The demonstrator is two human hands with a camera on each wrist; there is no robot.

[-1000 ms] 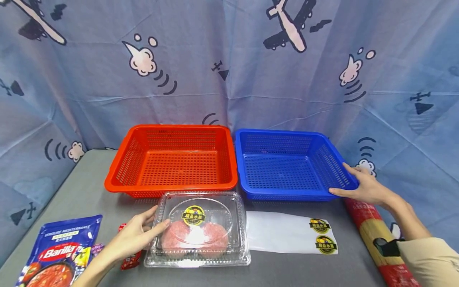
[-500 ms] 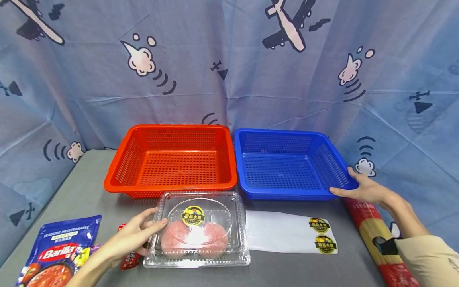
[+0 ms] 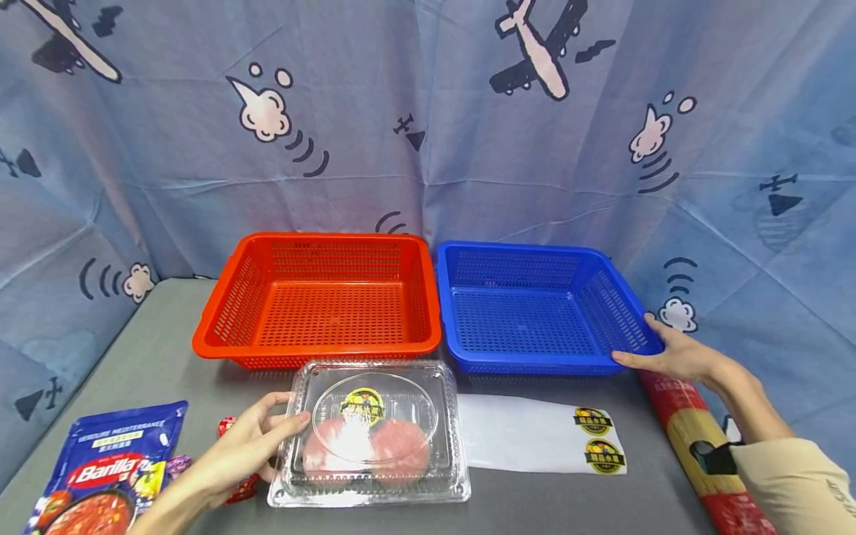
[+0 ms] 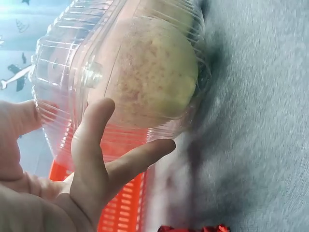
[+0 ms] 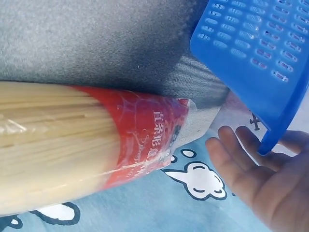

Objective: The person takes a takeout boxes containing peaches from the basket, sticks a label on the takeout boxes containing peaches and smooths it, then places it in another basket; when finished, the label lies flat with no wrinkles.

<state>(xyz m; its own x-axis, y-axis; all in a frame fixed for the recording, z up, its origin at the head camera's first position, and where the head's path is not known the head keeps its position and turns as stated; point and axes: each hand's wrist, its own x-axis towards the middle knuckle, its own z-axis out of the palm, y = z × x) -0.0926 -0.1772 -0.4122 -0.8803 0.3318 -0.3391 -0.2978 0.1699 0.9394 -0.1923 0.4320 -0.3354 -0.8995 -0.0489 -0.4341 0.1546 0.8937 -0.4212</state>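
A clear plastic clamshell box [image 3: 374, 416] with a fruit label on its lid lies in front of the red basket. Two round pinkish fruits [image 3: 401, 449] show through it. My left hand [image 3: 244, 449] holds the box's left side, thumb over the lid edge; the left wrist view has the fingers against the side wall beside a speckled yellow-green fruit [image 4: 154, 72]. My right hand [image 3: 678, 357] grips the near right corner of the blue basket [image 3: 528, 364], thumb on the rim and fingers outside it. The right wrist view shows the basket's rim [image 5: 280, 125] between thumb and fingers.
The red basket [image 3: 317, 349] stands left of the blue one. A white label sheet [image 3: 521, 435] lies right of the box. Spaghetti [image 3: 702, 438] lies at the right, a Barilla sauce pouch [image 3: 117, 464] at the left. Small red packets [image 3: 244, 487] sit partly behind my left hand.
The clamshell box has tipped slightly, its near edge and the fruits shifting a little, with glare now on the lid. My left hand moved slightly left; the right stays at the blue basket.
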